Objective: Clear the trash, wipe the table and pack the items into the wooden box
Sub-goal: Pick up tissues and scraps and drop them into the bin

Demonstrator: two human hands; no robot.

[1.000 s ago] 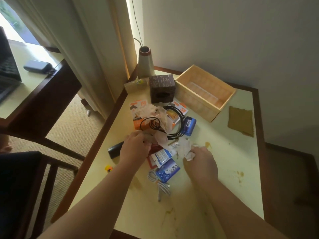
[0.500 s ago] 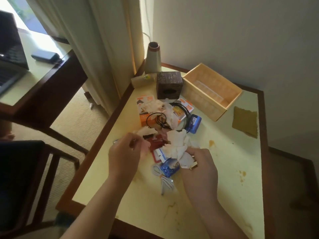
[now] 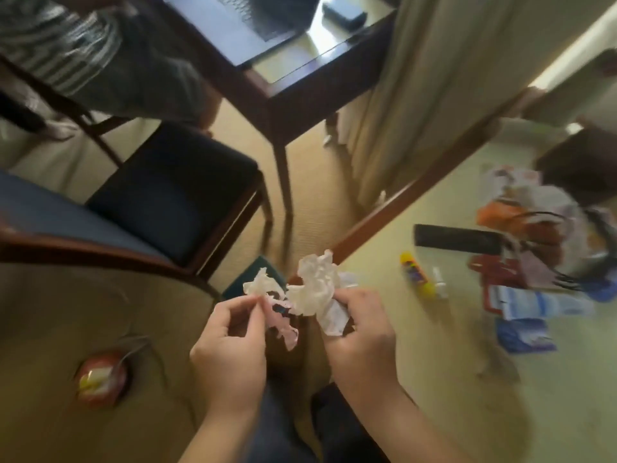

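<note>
- Trash: crumpled white tissue (image 3: 315, 289) held in both hands, off the near-left edge of the bench (image 3: 467, 379), above the floor and the person's lap.
- Left hand (image 3: 230, 342): fingers pinched on a smaller torn scrap (image 3: 263, 285) with pinkish bits hanging below.
- Right hand (image 3: 362, 332): fingers clenched around the larger wad, paper sticking up and out below the fist.
- Bench: pale yellow-green top with dark wood rim, some brownish stains near the front; frame blurred.
- On bench: yellow-capped glue stick (image 3: 415, 274) lying flat, a small white tube just beside it, black remote (image 3: 457, 240) further back, blue packets (image 3: 526, 334) near the right, messy pile (image 3: 541, 228) of orange and red packaging, paper and black cable at far right.
- Dark box (image 3: 581, 168) behind the pile, details unclear.
- Room: tan carpet (image 3: 310, 195), cream curtain (image 3: 427, 95), chair with dark blue seat (image 3: 173, 188), second table with laptop (image 3: 253, 25) at top.
- Red and yellow round object (image 3: 100, 379) low left, too blurred to identify.
</note>
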